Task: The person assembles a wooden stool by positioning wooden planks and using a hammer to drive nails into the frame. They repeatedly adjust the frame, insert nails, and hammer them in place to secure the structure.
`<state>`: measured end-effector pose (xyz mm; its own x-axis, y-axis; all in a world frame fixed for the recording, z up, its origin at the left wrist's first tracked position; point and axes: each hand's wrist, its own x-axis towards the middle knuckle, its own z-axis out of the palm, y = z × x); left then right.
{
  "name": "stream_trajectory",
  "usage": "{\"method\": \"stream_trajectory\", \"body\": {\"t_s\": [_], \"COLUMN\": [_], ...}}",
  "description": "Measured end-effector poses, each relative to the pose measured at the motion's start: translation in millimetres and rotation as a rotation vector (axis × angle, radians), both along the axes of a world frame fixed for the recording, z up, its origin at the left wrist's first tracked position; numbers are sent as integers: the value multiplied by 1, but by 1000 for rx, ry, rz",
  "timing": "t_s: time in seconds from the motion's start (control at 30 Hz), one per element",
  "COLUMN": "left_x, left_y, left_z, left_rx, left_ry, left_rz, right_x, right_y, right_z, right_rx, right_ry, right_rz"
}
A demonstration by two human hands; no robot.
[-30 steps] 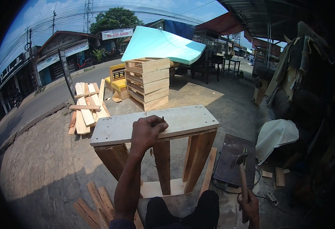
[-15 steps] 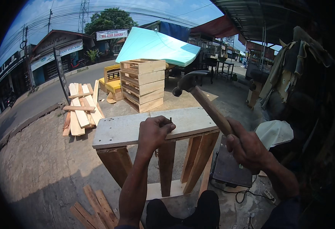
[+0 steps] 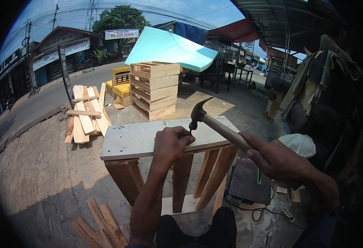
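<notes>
My right hand (image 3: 270,156) is wrapped round the wooden handle of a claw hammer (image 3: 227,131). The hammer's dark head hangs just over the nail (image 3: 191,132), its striking face at or very near the nail's top. With thumb and fingertips my left hand (image 3: 172,142) pinches that nail, which stands on a pale board (image 3: 125,136). This board lies flat across the top of a wooden frame (image 3: 184,177) with upright slats. Dark nail heads dot the board's left end. My left fingers partly hide the nail.
Beyond the board rises a stack of wooden crates (image 3: 161,89), beside a yellow chair (image 3: 123,89). Loose planks (image 3: 84,118) lie at far left, more scraps (image 3: 101,223) at near left. A dark box-shaped object (image 3: 249,182) and a cable (image 3: 260,210) are on the right.
The hammer has swung down from above the board to the nail, and my right hand has lowered slightly. My left hand keeps its pinch on the nail.
</notes>
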<state>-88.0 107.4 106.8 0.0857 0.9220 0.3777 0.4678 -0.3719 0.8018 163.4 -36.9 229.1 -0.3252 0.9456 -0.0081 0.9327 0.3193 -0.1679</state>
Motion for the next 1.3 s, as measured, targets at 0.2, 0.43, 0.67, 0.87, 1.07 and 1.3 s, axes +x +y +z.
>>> {"method": "stream_trajectory", "body": {"t_s": [0.2,0.43,0.67,0.87,1.07,1.3], "left_x": [-36,-47,-44,-43,-42,-43], "left_y": [11,10,3,5,3,3], "left_z": [3,-5,-6,-6,-6,-7], "left_rx": [85,-13,-3,26,7,32], "left_ry": [-88,-176,-147,-157,-182,-195], "left_rz": [6,210,228,230,225,220], "right_x": [-5,-1,-3,-14,-1,-4], "right_y": [-12,2,0,-9,-3,-5], "right_z": [15,12,-14,32,-1,33], "right_rx": [311,119,371,239,275,459], "right_ry": [742,57,598,488,468,1091], "right_rz": [-111,-17,-9,-245,-138,-30]}}
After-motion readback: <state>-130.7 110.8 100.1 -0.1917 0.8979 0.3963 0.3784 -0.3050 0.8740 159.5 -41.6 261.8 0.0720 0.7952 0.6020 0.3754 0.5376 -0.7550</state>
